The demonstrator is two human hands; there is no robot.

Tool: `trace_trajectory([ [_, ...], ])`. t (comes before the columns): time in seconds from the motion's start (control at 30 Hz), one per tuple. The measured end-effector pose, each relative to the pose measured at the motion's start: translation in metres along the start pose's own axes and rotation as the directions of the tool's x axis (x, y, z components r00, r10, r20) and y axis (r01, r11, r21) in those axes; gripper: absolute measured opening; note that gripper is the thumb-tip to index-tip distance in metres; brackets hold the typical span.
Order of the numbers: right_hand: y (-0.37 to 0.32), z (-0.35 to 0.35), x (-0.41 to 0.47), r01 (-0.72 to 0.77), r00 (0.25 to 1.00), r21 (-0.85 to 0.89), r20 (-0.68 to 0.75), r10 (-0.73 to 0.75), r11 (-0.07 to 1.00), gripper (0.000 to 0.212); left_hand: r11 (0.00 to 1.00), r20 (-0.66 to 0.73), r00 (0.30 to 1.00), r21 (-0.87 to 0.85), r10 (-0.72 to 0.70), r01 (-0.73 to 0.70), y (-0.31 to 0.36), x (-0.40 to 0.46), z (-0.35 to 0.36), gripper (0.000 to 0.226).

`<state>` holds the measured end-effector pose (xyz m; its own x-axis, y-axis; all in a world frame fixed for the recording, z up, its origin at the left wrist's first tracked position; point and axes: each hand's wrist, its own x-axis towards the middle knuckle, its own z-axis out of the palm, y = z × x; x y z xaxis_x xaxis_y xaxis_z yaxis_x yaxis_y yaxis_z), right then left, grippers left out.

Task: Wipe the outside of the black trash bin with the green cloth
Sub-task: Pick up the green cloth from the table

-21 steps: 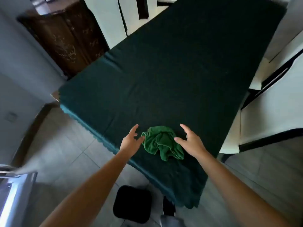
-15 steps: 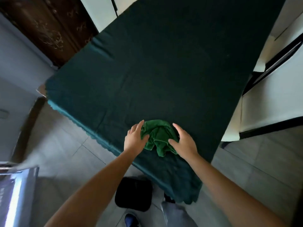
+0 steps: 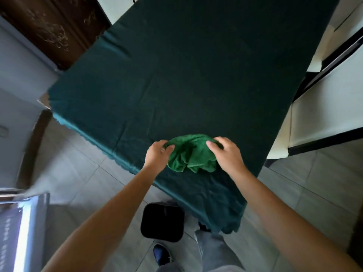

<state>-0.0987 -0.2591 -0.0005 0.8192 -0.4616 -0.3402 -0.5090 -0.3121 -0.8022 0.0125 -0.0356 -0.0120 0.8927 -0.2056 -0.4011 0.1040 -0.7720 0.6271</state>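
Observation:
A crumpled green cloth [image 3: 191, 154] lies near the front corner of a table covered in a dark green tablecloth [image 3: 196, 75]. My left hand [image 3: 158, 154] pinches the cloth's left edge between thumb and fingers. My right hand [image 3: 225, 154] grips its right side, fingers curled over the top. The black trash bin [image 3: 162, 221] stands on the tiled floor below the table's front edge, between my forearms, seen from above with its opening dark.
A dark wooden cabinet [image 3: 49, 26] stands at the back left. White furniture with black trim [image 3: 324, 114] sits close to the table's right side. A shiny metal surface [image 3: 19, 232] is at the lower left. My shoe [image 3: 161, 254] and trouser leg are beside the bin.
Both hands have closed in from either side and taken hold of the green cloth, which now bunches up between them. The camera has tilted further down.

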Motion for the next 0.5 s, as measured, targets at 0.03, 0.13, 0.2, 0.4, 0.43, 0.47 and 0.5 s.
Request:
trace_trajectory([
  [0.03, -0.009, -0.004, -0.002, -0.010, 1.000, 0.067, -0.004, 0.010, 0.998, 0.040, 0.999, 0.002, 1.000, -0.039, 0.006, -0.006, -0.001, -0.006, -0.009, 0.030],
  [0.13, -0.039, -0.010, -0.019, 0.043, 0.999, 0.185, -0.017, -0.040, 0.982, 0.032, 0.992, 0.024, 0.999, -0.126, 0.035, -0.032, -0.009, -0.026, -0.034, 0.027],
  [0.2, -0.062, -0.008, -0.038, 0.126, 0.992, 0.219, -0.031, -0.122, 0.968, 0.019, 0.979, 0.026, 0.998, -0.199, 0.052, -0.046, -0.014, -0.044, -0.053, 0.021],
  [0.4, -0.134, 0.007, -0.122, 0.424, 0.895, 0.143, 0.081, -0.438, 0.894, 0.021, 0.900, 0.034, 0.981, -0.404, 0.191, -0.161, -0.038, -0.110, -0.124, 0.007],
  [0.43, -0.145, 0.012, -0.141, 0.471, 0.869, 0.098, 0.122, -0.480, 0.877, 0.023, 0.894, 0.084, 0.968, -0.407, 0.238, -0.185, -0.048, -0.122, -0.135, 0.014],
  [0.47, -0.155, 0.018, -0.159, 0.501, 0.849, 0.048, 0.168, -0.502, 0.864, 0.023, 0.893, 0.139, 0.947, -0.397, 0.288, -0.213, -0.058, -0.134, -0.145, 0.026],
  [0.5, -0.163, 0.024, -0.176, 0.515, 0.836, 0.007, 0.217, -0.504, 0.857, 0.022, 0.899, 0.176, 0.926, -0.354, 0.335, -0.258, -0.068, -0.145, -0.153, 0.041],
])
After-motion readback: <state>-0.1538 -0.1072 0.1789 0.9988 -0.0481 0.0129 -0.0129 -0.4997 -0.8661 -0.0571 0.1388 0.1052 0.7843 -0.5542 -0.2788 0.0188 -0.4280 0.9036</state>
